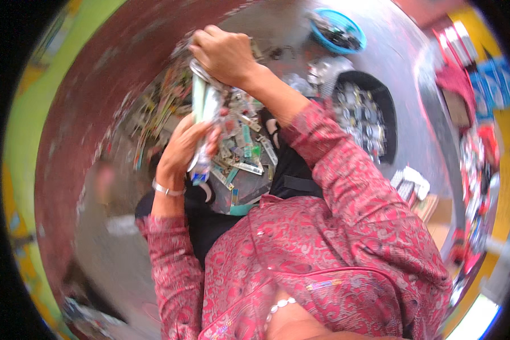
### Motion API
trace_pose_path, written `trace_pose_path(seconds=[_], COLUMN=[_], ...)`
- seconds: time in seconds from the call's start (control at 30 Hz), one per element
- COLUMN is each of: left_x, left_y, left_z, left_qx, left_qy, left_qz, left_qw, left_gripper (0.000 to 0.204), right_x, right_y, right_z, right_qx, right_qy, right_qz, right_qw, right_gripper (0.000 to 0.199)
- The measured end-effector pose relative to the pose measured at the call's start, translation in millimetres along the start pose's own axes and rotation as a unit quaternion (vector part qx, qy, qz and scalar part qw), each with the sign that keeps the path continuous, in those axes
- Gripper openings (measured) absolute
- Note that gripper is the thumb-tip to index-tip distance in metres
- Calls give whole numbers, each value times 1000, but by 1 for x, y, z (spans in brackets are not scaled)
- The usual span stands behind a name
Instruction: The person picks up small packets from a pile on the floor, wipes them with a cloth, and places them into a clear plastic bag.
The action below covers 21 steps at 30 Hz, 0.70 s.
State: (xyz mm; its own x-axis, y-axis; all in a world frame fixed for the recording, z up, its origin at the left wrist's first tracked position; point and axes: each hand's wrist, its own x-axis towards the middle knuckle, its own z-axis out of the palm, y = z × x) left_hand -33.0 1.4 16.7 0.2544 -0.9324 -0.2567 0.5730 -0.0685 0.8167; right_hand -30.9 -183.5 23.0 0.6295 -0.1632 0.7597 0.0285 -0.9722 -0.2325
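My left hand (182, 141), with a bangle at its wrist, is closed round the lower part of a bundle of pale green and white flat strips (205, 101). The bundle stands nearly upright in front of me and is blurred. At its upper end my right hand (225, 55) is closed with bent fingers. A greyish loop or band (198, 71) shows just under those fingers. Whether the right fingers grip this band or the strips is hidden. Below and behind the hands lies a pile of small flat packets and strips (245, 141) in green, white and red.
Thin sticks or strips (158, 107) lie at the left of the pile, near a red wall (76, 113). A blue basket (361, 42) with dark items stands far right. Closer is a black container (388, 113) of small shiny pieces. Cardboard (439, 218) lies by my right elbow.
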Motion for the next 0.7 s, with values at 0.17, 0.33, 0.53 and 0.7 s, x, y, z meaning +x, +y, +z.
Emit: trace_pose_path(seconds=[0.17, 0.33, 0.53, 0.7], left_x=[-2, 1, -3, 13], left_y=[7, 0, -9, 1], left_z=[-14, -3, -18, -3], left_qx=[-80, -138, -98, -201], left_qy=[65, -42, 10, -19], left_qz=[42, 59, 48, 13], left_qw=[994, 988, 994, 979], left_gripper=[48, 43, 53, 53], right_x=[1, 3, -7, 9], right_y=[26, 23, 1, 44], right_z=[-19, -19, -15, -3], right_qx=[24, 436, 459, 407], right_qy=[-8, -149, -333, -151], right_qz=[181, 319, 205, 188], right_qw=[983, 828, 798, 881], right_gripper=[28, 41, 38, 28])
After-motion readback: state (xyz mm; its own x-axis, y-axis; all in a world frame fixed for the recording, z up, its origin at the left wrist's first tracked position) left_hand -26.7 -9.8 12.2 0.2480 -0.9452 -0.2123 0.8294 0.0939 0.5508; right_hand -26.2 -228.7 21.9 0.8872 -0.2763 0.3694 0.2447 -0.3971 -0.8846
